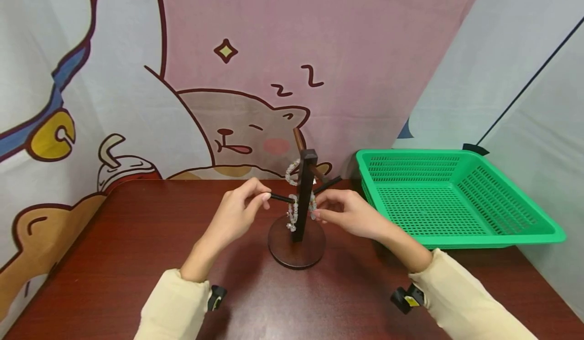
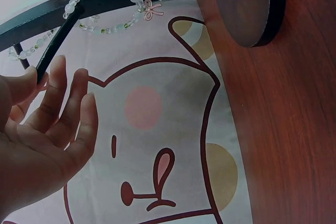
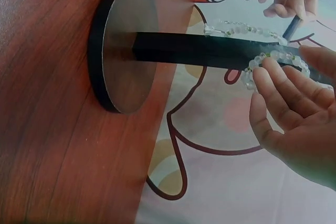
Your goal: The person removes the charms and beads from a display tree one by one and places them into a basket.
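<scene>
Two hands are engaged at a dark wooden stand (image 1: 303, 198) placed upright on its round base near the middle of the bench (image 1: 137, 238). The left hand (image 1: 238, 211) is seen pinching the tip of the stand's left peg (image 1: 282, 197) between thumb and forefinger; in the left wrist view the remaining fingers (image 2: 68, 108) are shown loosely extended beside the peg. The right hand (image 1: 349, 213) is held against the right side of the post, its fingertips (image 3: 268, 72) touching a bead bracelet (image 1: 293, 213) that hangs around the post below the pegs; the fingers are only slightly bent, and no closed grip on the beads is visible. A second beaded piece (image 1: 291, 173) is noted higher up on the post. A green basket (image 1: 456, 198) is set on the bench to the right of the stand, well apart from both hands. A cartoon backdrop (image 1: 255, 76) is hung behind the bench. Cream sleeves are worn on both arms.
</scene>
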`<state>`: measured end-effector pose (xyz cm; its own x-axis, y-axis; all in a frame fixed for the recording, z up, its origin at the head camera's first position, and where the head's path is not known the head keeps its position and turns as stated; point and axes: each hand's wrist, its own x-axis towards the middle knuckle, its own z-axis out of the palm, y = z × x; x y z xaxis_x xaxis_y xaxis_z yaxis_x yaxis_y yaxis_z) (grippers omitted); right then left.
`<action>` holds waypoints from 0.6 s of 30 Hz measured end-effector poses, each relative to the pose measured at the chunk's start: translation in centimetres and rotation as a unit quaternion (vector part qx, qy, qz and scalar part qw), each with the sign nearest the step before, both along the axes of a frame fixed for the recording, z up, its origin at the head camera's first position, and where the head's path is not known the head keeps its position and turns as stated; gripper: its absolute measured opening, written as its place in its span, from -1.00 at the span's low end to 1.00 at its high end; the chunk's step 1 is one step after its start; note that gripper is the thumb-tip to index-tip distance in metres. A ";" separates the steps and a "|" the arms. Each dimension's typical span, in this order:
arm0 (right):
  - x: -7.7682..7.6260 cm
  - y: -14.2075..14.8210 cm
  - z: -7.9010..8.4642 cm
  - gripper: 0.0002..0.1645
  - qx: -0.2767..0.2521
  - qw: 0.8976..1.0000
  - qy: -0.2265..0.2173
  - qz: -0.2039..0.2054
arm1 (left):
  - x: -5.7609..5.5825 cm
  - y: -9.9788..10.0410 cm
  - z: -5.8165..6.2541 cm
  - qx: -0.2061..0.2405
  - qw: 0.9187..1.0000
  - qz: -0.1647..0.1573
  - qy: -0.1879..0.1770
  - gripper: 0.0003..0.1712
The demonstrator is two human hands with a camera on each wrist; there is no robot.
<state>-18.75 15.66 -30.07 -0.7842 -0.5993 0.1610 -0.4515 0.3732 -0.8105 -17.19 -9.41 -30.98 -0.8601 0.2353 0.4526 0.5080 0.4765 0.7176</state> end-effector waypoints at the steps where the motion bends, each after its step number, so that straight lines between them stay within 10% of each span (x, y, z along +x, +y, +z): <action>1: -0.1 -0.1 -0.1 -0.88 0.000 1.000 0.004 -0.001 | 0.0 0.0 0.0 0.000 1.000 0.000 0.000 -0.96; 18: -0.1 -0.4 -0.3 -0.96 -0.020 0.999 0.033 0.009 | 0.1 0.0 0.1 -0.005 1.000 -0.002 -0.002 -0.93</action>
<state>-18.83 15.27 -30.41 -0.7608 -0.6046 0.2358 -0.5103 0.3329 -0.7930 -17.07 -9.38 -30.88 -0.8606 0.2439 0.4472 0.5077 0.4813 0.7145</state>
